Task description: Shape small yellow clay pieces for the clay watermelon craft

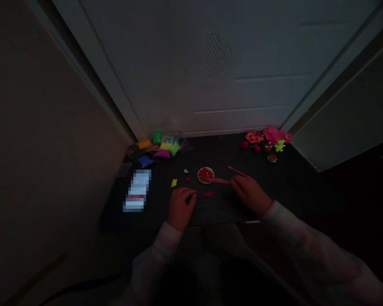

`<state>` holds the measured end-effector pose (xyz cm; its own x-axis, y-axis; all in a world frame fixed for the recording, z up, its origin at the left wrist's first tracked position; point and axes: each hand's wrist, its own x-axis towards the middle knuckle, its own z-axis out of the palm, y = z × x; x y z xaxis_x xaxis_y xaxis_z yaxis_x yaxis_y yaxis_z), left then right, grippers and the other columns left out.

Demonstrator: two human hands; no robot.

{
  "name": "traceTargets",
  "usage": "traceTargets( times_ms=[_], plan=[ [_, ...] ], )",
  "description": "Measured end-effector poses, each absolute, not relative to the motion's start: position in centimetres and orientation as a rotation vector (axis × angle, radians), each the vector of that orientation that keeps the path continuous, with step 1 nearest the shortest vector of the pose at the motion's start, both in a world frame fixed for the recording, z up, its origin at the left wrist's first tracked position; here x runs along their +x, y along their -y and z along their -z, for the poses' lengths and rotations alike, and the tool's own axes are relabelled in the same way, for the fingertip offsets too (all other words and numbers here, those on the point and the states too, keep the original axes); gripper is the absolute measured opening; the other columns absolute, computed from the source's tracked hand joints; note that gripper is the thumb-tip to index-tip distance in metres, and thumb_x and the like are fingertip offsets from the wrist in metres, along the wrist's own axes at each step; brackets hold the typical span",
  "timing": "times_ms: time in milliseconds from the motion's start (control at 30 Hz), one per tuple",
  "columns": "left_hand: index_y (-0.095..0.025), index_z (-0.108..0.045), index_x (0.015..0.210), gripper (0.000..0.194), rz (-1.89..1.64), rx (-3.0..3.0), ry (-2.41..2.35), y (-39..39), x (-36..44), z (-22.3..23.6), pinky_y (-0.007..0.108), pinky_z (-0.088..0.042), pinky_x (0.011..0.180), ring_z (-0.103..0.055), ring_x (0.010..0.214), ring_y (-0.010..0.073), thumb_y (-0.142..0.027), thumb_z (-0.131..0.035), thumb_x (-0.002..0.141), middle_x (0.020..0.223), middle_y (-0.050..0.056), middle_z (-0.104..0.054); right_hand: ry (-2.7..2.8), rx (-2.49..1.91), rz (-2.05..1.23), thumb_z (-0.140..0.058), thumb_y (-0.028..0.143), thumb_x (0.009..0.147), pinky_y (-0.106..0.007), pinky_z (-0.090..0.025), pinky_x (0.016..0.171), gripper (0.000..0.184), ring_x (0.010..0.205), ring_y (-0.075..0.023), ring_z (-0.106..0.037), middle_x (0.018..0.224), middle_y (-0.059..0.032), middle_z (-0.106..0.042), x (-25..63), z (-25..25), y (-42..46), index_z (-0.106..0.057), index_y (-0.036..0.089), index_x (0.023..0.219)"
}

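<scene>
My right hand point(249, 193) is closed round a pink modelling-clay knife point(221, 181). The blade's tip touches or hovers over the red top of a small round clay pizza point(201, 176) with a yellow rim and green bits. My left hand point(181, 208) rests at the near side of the table, its fingers curled in a pinch; whatever is between the tips, if anything, is too small to tell. Just past its fingertips lies a thin red clay strip point(208, 194). Beyond that hand are a yellow clay piece point(174, 182), a red ball point(188, 179) and a green scrap point(186, 171).
A second thin pink tool point(237, 171) lies beyond my right hand. Colourful clay packets point(163, 153) fill the back left, with a blurred, bright phone-like screen point(137, 191) nearer. Small clay figures point(276, 136) cluster at the back right of the dark table point(140, 223), against a pale door point(178, 63).
</scene>
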<state>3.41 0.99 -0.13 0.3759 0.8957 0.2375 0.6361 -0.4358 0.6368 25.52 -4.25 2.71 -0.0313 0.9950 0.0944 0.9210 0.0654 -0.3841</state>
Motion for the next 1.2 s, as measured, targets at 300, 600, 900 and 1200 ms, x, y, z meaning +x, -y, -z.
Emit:
traceTargets(
  times_ms=[300,600,900,1200],
  plan=[
    [-0.022,-0.068,0.088,0.017,-0.599,2.343,-1.255,-0.8,6.3,0.9,0.04,-0.04,0.076,-0.05,0.09,0.0233,-0.025,-0.062,0.072,0.088,0.005,-0.063,1.754,-2.045,0.023,-0.041,0.025,0.083,-0.034,-0.038,0.069,0.019,0.078,-0.0224,-0.055,0.081,-0.0095,-0.062,28.5,2.0,6.9,-0.058,0.016,0.081],
    [-0.021,-0.068,0.083,0.013,-0.507,2.351,-1.261,-1.1,6.5,0.6,0.036,-0.04,0.077,-0.05,0.091,0.021,-0.022,-0.057,0.076,0.089,0.005,-0.064,1.609,-1.917,0.162,-0.044,0.022,0.082,-0.035,-0.038,0.075,0.015,0.087,-0.0209,-0.052,0.091,-0.0087,-0.059,24.8,1.8,6.4,-0.058,0.017,0.086],
    [-0.021,-0.066,0.083,0.013,-0.499,2.277,-1.304,-1.1,6.3,0.1,0.033,-0.043,0.075,-0.057,0.082,0.017,-0.018,-0.057,0.074,0.082,0.001,-0.069,1.676,-1.827,0.066,-0.046,0.021,0.082,-0.034,-0.037,0.077,0.013,0.09,-0.0195,-0.054,0.091,-0.0068,-0.062,22.5,1.7,5.8,-0.058,0.019,0.085],
    [-0.024,-0.066,0.095,0.022,-0.541,2.432,-1.241,-0.5,5.2,-0.1,0.041,-0.036,0.083,-0.049,0.093,0.0227,-0.024,-0.052,0.078,0.094,0.005,-0.064,1.824,-1.901,0.007,-0.043,0.021,0.084,-0.036,-0.033,0.081,0.025,0.096,-0.0211,-0.051,0.101,-0.0076,-0.062,20.9,1.3,6.0,-0.059,0.019,0.103]
  ],
)
